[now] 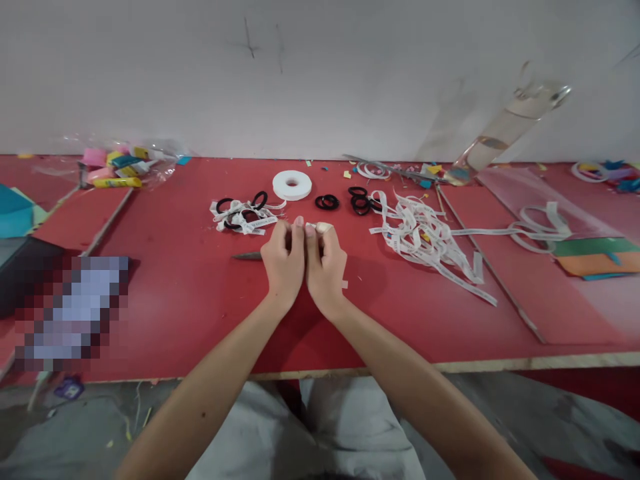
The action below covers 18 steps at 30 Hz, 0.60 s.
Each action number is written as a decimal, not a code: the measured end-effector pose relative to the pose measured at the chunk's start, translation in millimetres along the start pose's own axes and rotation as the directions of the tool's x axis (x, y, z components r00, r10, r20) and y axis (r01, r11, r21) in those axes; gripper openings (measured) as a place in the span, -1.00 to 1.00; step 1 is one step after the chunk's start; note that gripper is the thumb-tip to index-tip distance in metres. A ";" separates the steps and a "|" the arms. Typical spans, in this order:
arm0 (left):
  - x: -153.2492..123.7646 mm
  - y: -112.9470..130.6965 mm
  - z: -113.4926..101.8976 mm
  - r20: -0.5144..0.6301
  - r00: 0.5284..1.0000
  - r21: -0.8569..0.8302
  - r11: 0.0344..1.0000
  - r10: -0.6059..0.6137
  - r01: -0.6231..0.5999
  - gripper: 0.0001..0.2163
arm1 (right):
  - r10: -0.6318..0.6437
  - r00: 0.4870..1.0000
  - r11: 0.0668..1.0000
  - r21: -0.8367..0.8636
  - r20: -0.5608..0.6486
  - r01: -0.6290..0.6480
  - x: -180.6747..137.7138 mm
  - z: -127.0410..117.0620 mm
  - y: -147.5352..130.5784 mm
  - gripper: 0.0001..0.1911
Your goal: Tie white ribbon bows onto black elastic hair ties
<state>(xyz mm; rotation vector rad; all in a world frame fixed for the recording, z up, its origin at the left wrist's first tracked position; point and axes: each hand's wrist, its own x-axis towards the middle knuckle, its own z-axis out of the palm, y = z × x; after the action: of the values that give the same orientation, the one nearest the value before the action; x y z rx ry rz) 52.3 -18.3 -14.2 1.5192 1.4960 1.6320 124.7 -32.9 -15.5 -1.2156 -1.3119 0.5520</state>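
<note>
Forearms [220, 360] end in left hand [283, 259] and right hand [326, 264], grip pinched tight on a white scrap [311, 225] before the roll [300, 189], with illegibly printed ribbons [417, 235] right of it.

One left hand [283, 261] and one right hand [326, 265] show, two in all. Beyond them is one white tape roll [294, 193]. Black bands come in three groups: one bundle [243, 216] beyond the left hand with at least three loops, one small stack [327, 202] straight beyond both hands (its overlapping loops defy an exact count), and one cluster [360, 203] beyond the right hand with at least three. Right of the hands: one ribbon tangle [420, 237], one clear bottle [500, 130]. Left: one dark pointed tool [246, 256], one yellow tube [117, 182].
</note>
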 end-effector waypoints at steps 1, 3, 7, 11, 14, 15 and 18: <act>0.6 -0.7 0.0 -0.006 1.000 0.034 0.999 0.004 -0.004 -0.64 | -0.005 1.000 1.000 -0.023 -0.006 0.005 0.6 0.0 1.4 -0.75; 1.8 -2.4 0.4 -0.013 1.000 0.095 0.995 0.024 -0.023 -0.63 | -0.006 1.000 0.998 -0.057 -0.017 0.005 1.2 0.6 4.1 -0.73; 2.0 -3.7 3.1 0.032 0.996 0.149 0.985 0.080 -0.084 -0.63 | 0.040 0.999 0.995 -0.087 -0.031 -0.042 0.7 2.1 8.4 -0.73; 3.8 -3.3 8.0 0.087 0.992 0.124 0.987 0.094 -0.104 -0.64 | 0.057 0.997 0.994 -0.096 -0.047 -0.062 2.5 1.0 11.4 -0.74; 8.5 -3.4 13.5 0.132 0.990 0.031 0.998 0.043 -0.047 -0.62 | 0.064 0.995 0.997 -0.034 -0.071 -0.067 7.0 0.0 12.9 -0.73; 10.1 -3.4 15.3 0.139 0.990 -0.011 1.000 0.017 -0.015 -0.61 | 0.071 0.995 0.997 0.004 -0.075 -0.071 8.7 -0.1 13.3 -0.72; 12.9 -3.8 19.0 0.129 0.990 -0.125 0.990 -0.048 0.064 -0.60 | 0.096 0.992 0.990 0.116 -0.080 -0.087 12.7 0.2 13.9 -0.69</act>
<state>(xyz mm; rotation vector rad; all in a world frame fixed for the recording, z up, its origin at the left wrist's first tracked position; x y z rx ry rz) 64.4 1.5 -16.1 1.4672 1.3282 1.5396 132.0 -17.0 -22.5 -1.1981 -1.1425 0.6243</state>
